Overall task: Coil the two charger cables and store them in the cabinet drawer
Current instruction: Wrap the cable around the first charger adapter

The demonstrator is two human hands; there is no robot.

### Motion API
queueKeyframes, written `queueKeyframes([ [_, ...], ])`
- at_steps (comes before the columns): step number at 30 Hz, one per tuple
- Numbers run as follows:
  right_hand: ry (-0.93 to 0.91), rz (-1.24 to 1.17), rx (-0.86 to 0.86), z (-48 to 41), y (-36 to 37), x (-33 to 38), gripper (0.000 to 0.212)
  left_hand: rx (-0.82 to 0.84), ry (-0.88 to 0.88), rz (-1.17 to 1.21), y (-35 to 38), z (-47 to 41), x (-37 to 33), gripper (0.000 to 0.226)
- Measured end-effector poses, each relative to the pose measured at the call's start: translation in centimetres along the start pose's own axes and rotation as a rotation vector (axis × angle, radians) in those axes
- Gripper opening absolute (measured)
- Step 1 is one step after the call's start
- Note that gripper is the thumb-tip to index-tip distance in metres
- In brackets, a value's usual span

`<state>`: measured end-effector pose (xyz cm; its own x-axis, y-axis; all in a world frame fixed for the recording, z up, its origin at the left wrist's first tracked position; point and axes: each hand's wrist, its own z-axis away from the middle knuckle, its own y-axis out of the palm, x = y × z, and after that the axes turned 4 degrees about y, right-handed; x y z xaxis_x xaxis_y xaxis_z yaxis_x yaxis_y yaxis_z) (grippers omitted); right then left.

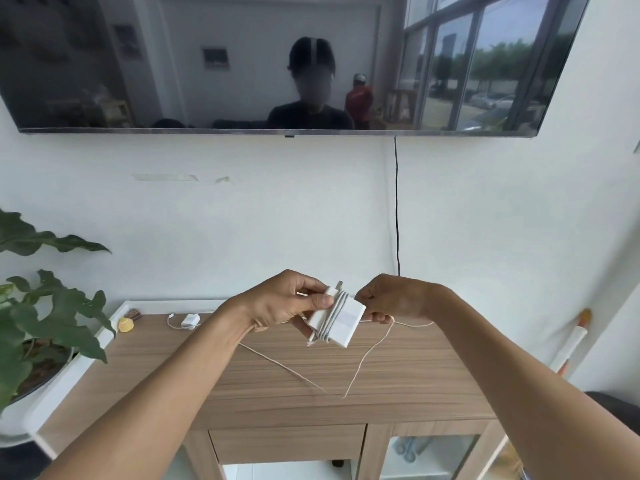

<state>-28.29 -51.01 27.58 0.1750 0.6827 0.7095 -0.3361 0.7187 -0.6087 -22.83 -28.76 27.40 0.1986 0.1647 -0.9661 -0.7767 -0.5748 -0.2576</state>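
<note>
Above the tabletop [415,372], the left hand [277,303] grips a charger [341,318], thumb clamped across its wound turns, while the right hand [391,299] pinches the cable [367,356] taut, likely for another wrap. Slack trails on the wood. Two chargers: the second [188,320] lies far left. One drawer [287,445], near, closed.

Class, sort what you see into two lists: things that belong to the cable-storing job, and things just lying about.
Job: white charger, gripped by the left hand; its cable, partly wound, pinched by the right hand; second charger on the cabinet top; closed cabinet drawer.
Lying about: potted plant; television; black wire; small yellow object.
</note>
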Motion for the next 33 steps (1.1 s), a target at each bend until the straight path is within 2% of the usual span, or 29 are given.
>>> queueKeyframes([
  [4,0.038,0.021,0.035,0.1,0.2,1.5,0.047,0.039,-0.013,-0.116,-0.4,0.3,-0.3,0.024],
  [9,0.122,-0.079,0.041,0.0,-0.1,3.6,0.039,-0.019,-0.013,-0.245,-1.2,0.5,-0.6,0.026],
  [13,0.127,-0.057,-0.113,0.3,-0.4,6.0,0.013,-0.216,0.08,-0.428,-1.2,0.5,-0.9,0.02],
  [16,0.042,-0.039,-0.322,0.2,-0.2,7.0,0.024,-0.393,0.112,-0.54,-1.2,0.4,-1.1,0.018],
  [20,-0.188,0.107,-0.592,0.4,1.3,8.1,0.026,-0.613,0.151,-0.315,-1.5,0.0,-1.4,0.014],
  [24,-0.372,0.112,-0.783,1.0,2.7,8.6,0.026,-0.734,0.17,-0.093,-1.8,-0.5,-2.2,0.016],
  [27,-0.474,0.143,-0.881,0.9,3.5,8.5,0.022,-0.745,0.171,0.071,-2.0,-0.6,-2.8,0.017],
  [33,-0.598,0.166,-0.993,0.5,4.7,7.5,0.021,-0.715,0.152,0.21,-2.1,-0.7,-3.7,0.023],
])
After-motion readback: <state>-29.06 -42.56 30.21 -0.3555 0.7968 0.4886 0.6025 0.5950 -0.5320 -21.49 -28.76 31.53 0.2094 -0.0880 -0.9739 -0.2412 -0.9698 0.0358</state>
